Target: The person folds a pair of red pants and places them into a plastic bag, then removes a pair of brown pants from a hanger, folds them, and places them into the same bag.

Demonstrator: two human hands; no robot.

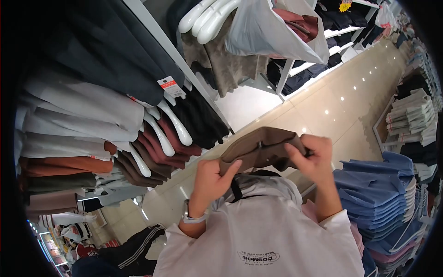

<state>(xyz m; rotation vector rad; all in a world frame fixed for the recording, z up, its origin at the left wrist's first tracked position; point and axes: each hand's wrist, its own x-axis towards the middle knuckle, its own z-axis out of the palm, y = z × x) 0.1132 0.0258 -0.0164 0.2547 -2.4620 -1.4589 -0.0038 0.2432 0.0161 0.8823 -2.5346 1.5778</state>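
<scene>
A pair of brown trousers (249, 147) is stretched by its waistband in front of my torso, with a small fastener near the middle of the band. My left hand (211, 181), a watch on its wrist, grips the left end with the thumb on the near side. At the right end my right hand (314, 159) is closed on the band, thumb pressed on the fabric. The lower part of the trousers is mostly hidden behind the waistband and my white T-shirt (258, 231).
On the left, tops and trousers hang from white hangers (175, 122), one with a price tag (171, 87). A plastic bag (251, 30) holding reddish cloth hangs at the top. Blue shirts (376, 184) hang close by on the right. A tiled aisle (341, 101) runs between the displays.
</scene>
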